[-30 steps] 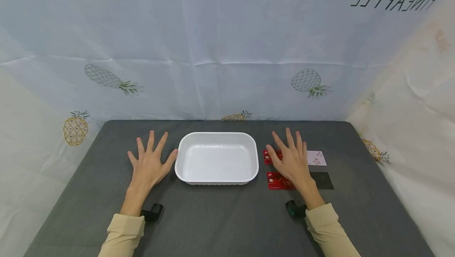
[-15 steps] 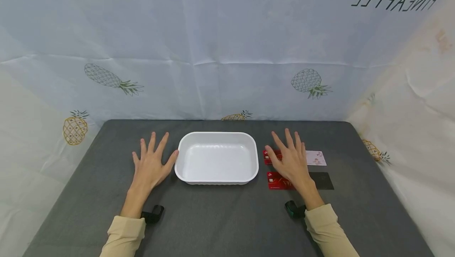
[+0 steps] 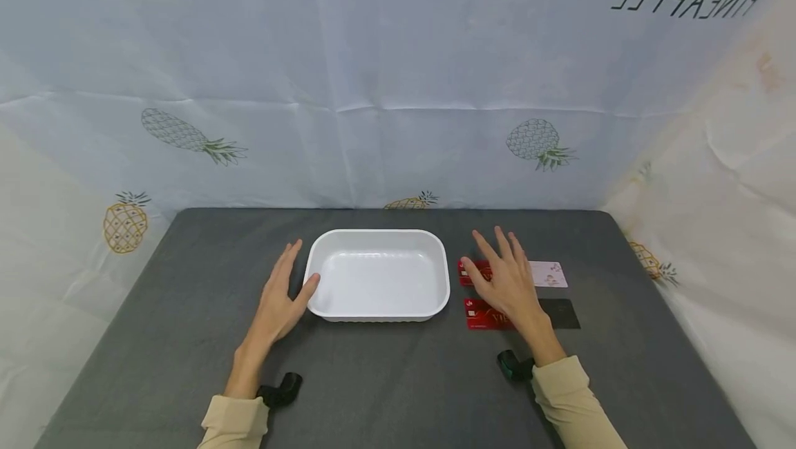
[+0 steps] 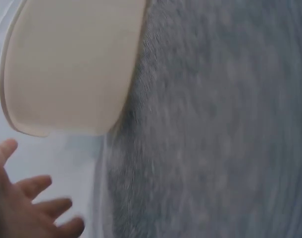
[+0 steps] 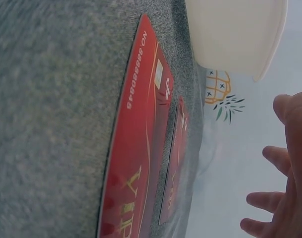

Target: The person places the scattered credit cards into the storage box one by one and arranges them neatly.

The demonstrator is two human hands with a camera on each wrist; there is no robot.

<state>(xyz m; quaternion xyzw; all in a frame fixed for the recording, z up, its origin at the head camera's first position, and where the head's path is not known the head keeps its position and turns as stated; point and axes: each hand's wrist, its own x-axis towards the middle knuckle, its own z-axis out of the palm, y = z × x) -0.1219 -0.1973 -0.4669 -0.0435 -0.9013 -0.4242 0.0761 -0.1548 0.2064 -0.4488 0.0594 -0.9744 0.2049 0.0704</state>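
A white rectangular tray point(image 3: 378, 316) stands on the table in the head view. Beside its left end is my left hand point(image 3: 276, 305), fingers extended and thumb spread; the left wrist view shows its fingers point(image 4: 54, 207) apart from the tray wall point(image 4: 72, 64). My right hand point(image 3: 510, 289) hovers over several cards with fingers spread, holding nothing. Below it lie a red VIP card point(image 3: 485, 315) and a black card point(image 3: 564, 314). Farther back, a second red card point(image 5: 175, 161) and a pale pink card point(image 3: 549, 274) are partly covered by the hand.
A grey cloth covers the table point(image 3: 385, 394). Behind it hangs a white curtain point(image 3: 373, 55) printed with pineapples, and more of it runs along both sides. Each wrist wears a black camera, such as the left one point(image 3: 282, 389).
My left hand has turned and moved right and nearer the tray, its fingers drawn closer together. The right hand has barely shifted. Tray and cards stay where they were.
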